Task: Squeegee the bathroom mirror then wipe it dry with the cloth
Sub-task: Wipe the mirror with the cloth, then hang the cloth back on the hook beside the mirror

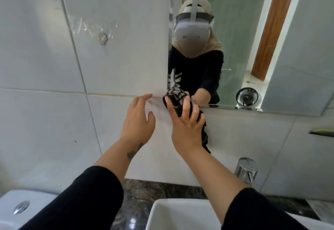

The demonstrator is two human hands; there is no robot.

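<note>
The bathroom mirror (235, 31) hangs on the tiled wall at the upper right. A black and white patterned cloth (176, 97) is pressed against the mirror's lower left corner, with part of it hanging down over the tile. My right hand (186, 121) is shut on the cloth, fingers spread over it. My left hand (138, 119) is open, its fingertips touching the wall tile just left of the mirror's corner. No squeegee is in view.
A white basin (180, 215) sits below on a dark marble counter (144, 193). A chrome tap (246, 170) stands at the right. A toilet cistern with a flush button (21, 206) is at the lower left. A small shelf (321, 133) juts from the right wall.
</note>
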